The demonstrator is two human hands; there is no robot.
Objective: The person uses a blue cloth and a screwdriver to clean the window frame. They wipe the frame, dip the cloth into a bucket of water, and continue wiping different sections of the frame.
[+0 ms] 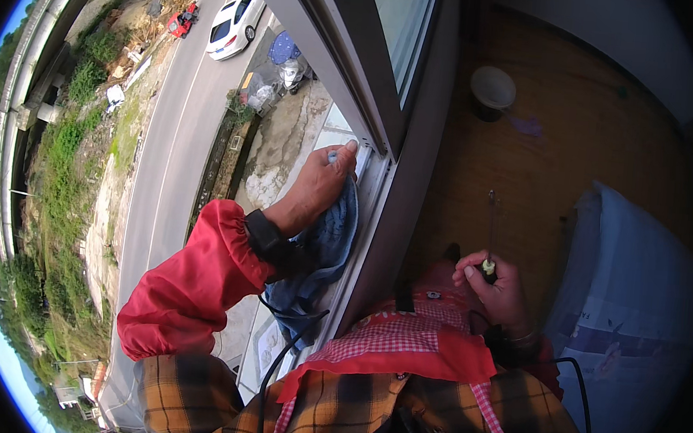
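Note:
My left hand grips a blue cloth at the window's sliding track. The cloth hangs down beside the track, over the outer sill. Inside the room, my right hand holds a screwdriver by its handle, the thin shaft pointing away from me. Just beyond my left hand stands the dark frame of a sliding window sash, with its glass pane above.
Outdoors lie a road with a white car, and a concrete ledge. Indoors, a bucket stands on the wooden floor, and a plastic-wrapped mattress-like bundle sits at my right. Black cables run along my arms.

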